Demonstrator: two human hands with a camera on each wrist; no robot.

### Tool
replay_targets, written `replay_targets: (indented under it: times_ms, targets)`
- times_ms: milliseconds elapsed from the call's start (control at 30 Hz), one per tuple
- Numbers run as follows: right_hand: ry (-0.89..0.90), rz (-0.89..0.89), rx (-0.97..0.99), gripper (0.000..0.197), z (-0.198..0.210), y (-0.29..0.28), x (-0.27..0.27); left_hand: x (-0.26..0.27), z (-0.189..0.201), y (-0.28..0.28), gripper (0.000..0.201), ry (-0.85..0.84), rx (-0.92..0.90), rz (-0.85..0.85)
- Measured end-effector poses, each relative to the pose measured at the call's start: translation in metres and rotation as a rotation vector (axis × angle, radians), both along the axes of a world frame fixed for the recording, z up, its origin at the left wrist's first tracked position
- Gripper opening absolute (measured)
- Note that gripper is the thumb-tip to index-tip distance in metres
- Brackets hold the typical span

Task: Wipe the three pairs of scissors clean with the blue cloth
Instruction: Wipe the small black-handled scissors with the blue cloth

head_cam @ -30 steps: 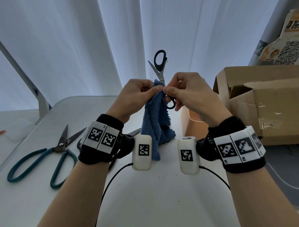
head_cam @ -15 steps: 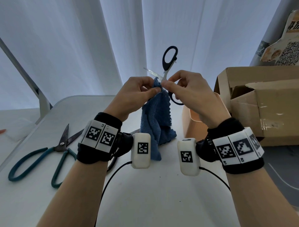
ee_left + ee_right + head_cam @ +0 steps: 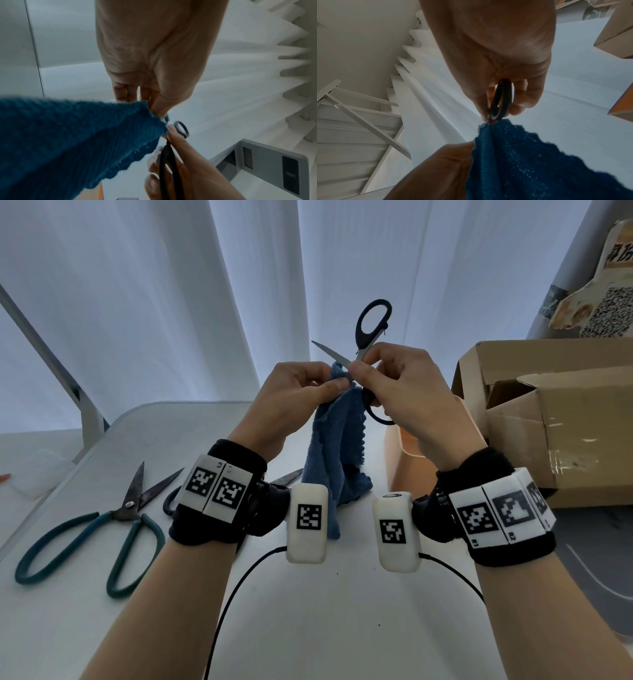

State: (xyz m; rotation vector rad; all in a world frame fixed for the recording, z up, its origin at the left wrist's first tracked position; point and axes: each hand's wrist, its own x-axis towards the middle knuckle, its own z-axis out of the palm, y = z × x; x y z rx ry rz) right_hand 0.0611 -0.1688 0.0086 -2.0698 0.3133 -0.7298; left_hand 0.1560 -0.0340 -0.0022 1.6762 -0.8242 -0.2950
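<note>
Black-handled scissors [image 3: 370, 326] are held up above the white table [image 3: 308, 611], blades spread, one silver blade pointing left. My right hand [image 3: 394, 392] grips them near the pivot, with fingers round the lower black loop [image 3: 500, 101]. My left hand [image 3: 298, 395] pinches the blue cloth [image 3: 337, 446] against the scissors by the pivot; the rest of the cloth hangs down to the table. Teal-handled scissors [image 3: 92, 539] lie open on the table at left. A third pair [image 3: 287, 478] lies behind my left wrist, mostly hidden. The left wrist view shows the cloth [image 3: 68, 135] and the loop [image 3: 169, 162].
An open cardboard box [image 3: 548, 419] stands at the right, with an orange-rimmed container [image 3: 404, 460] in front of it. White curtains hang behind the table. A white slanted bar [image 3: 51, 361] rises at the far left. Black cables run from the wrist units.
The black scissors have turned: the upper handle loop swung right and the blade now points left and lies flatter. Both hands rose slightly, still pinching cloth and scissors together.
</note>
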Motion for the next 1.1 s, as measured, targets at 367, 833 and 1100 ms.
replay_targets:
  times_ms: [367, 833, 1100]
  targets:
    - [0.008, 0.009, -0.020, 0.014, 0.0014, -0.0013, -0.0016, -0.0007, -0.0015, 0.0011, 0.034, -0.006, -0.003, 0.015]
    - [0.007, 0.023, -0.004, 0.017, 0.0000, 0.0001, 0.0012, 0.0040, -0.0029, 0.0030, 0.017, 0.005, 0.057, -0.103]
    - [0.029, -0.005, -0.011, 0.015, 0.0004, -0.0001, 0.0010, -0.0016, -0.0038, -0.0005, 0.030, 0.037, 0.005, 0.004]
